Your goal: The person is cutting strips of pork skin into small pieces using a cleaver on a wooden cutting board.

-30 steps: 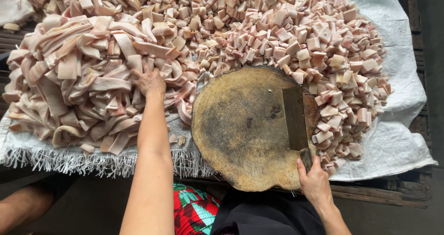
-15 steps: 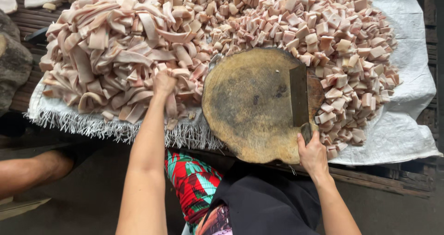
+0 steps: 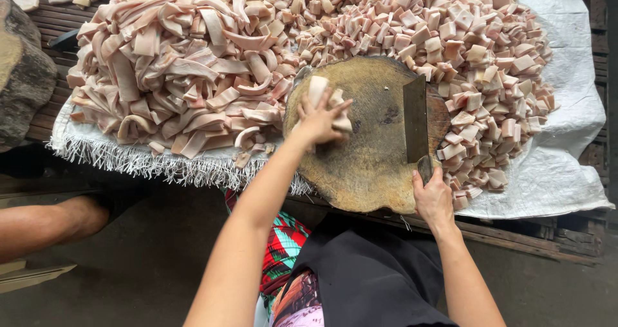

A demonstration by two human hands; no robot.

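On the round board [image 3: 360,153], the left hand [image 3: 318,121] clamps 2 or 3 soft, likely slippery strips [image 3: 322,95]; best gripped mid-length. The right hand [image 3: 432,198] is closed on the cleaver [image 3: 416,118].

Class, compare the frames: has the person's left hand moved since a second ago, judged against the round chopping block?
Yes. The left hand, earlier on the pile of long strips left of the chopping block, now lies over the block's left part, holding strips.
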